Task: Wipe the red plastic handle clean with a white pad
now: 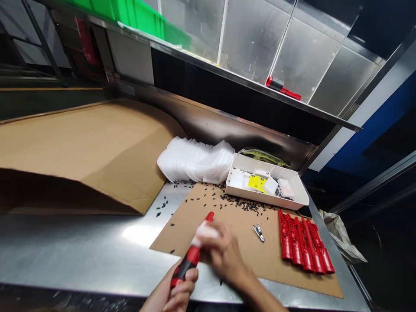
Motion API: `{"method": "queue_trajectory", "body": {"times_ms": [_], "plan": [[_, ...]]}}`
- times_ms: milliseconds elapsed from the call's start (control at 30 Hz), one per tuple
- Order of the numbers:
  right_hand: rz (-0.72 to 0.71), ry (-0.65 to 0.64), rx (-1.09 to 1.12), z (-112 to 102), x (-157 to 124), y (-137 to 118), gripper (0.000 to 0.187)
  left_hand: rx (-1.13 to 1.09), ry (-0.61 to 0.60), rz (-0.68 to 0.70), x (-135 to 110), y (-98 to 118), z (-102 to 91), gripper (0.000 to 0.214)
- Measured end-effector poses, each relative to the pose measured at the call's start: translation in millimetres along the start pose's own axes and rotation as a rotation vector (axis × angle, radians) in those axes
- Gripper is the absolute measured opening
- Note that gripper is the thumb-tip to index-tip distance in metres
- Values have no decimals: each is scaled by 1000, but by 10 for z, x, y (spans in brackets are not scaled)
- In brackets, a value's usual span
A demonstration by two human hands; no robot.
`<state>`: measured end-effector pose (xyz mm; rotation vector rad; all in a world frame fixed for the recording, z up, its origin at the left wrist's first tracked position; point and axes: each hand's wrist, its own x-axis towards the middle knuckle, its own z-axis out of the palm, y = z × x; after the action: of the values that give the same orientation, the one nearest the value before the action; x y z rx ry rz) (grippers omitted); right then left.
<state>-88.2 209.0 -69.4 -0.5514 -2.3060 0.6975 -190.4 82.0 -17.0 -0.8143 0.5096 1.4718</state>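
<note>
My left hand [177,291] grips the black-and-red handle of a red tool [191,255] near the table's front edge. My right hand [224,253], blurred by motion, is closed around a white piece [204,232] wrapped on the tool's upper part. Only the tool's red tip [210,215] shows beyond the white piece. Both hands hover over a flat cardboard mat [240,247] on the steel table.
A row of red plastic parts [303,242] lies on the mat's right side, with a small metal clip [258,232] nearby. Behind are a white tray [263,199], scattered black bits, a stack of white sheets [195,162], a large cardboard sheet [81,147], and a shelf tool [282,87].
</note>
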Motion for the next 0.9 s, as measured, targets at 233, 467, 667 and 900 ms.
{"method": "queue_trajectory", "body": {"times_ms": [233,467,667,900], "plan": [[83,14,-90,-96,219,180,38,201,-29,132,33,10,-40,10],[32,-47,-167,-151,167,231,44,665,-49,396,11,18,-69,25],[38,-80,-227,-150,174,216,45,871,0,567,1,-30,-48,35],[56,-131,-277,-183,275,114,41,1051,6,677,181,38,-163,41]]}}
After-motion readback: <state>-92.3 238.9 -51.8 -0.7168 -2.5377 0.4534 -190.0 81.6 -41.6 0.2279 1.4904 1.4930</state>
